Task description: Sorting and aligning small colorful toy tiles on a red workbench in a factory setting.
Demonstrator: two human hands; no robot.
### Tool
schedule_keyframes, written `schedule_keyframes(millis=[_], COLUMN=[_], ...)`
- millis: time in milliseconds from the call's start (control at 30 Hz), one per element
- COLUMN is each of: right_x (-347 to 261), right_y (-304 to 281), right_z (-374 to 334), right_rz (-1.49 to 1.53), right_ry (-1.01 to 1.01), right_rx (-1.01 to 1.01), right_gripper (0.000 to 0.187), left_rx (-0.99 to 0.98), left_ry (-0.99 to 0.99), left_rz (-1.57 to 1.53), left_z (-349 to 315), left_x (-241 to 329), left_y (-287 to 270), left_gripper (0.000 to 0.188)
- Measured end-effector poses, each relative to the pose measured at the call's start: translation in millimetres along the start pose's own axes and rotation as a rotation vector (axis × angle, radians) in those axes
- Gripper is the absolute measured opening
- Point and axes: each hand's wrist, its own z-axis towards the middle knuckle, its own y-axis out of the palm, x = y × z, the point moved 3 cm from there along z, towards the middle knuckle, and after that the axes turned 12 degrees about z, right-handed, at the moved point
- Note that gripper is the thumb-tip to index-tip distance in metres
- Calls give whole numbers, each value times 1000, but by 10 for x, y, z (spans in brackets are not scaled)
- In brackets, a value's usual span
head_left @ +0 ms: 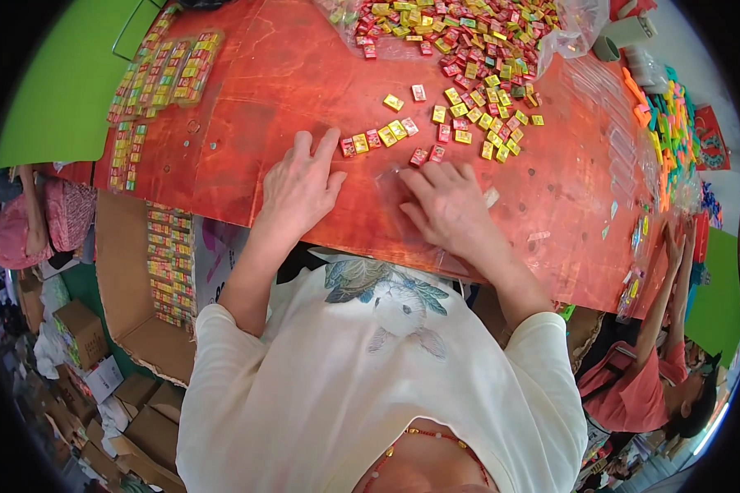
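Worn red wooden tabletop [238,107] spans the head view. On it, a short row of small, glossy, red and yellow rectangular boxes [373,138] lies by the left hand [298,191], whose fingers are spread, holding nothing. The right hand [454,205] bends its fingers over thin clear plastic [389,186]; whether they grip it, I cannot tell. The boxes look light, stiff, slightly slippery and crushable: best pinched gently at opposite sides.

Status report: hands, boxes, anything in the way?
Left hand open, at left end of box row. Right hand by two red boxes. Loose pile beyond, blocking neither hand.
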Motion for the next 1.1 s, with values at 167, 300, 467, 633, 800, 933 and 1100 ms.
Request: schedule_keyframes(millis=[167,300,467,633,800,933,1100], right_x=[-108,-113,386,611,716,757,645], right_y=[203,96,-63,-21,-40,-63,-33], right_z=[58,197,505,848,876,660,581], right_rz=[-7,77,-8,-150,-231,-202,-74], right_ry=[-138,-176,-75,-116,-110,-72,-60], right_rx=[-51,-24,232,195,117,115,104], right_gripper=[37,37,38,41,38,38,39], left_rx=[25,60,121,149,141,145,148], left_ry=[69,89,49,73,47,61,64], left_rz=[56,32,69,68,65,71,59], left_z=[121,173,182,212,203,227,267], left_x=[-7,74,156,231,237,260,308], left_y=[35,62,122,130,151,150,158], left_gripper=[55,53,51,53,53,53,52])
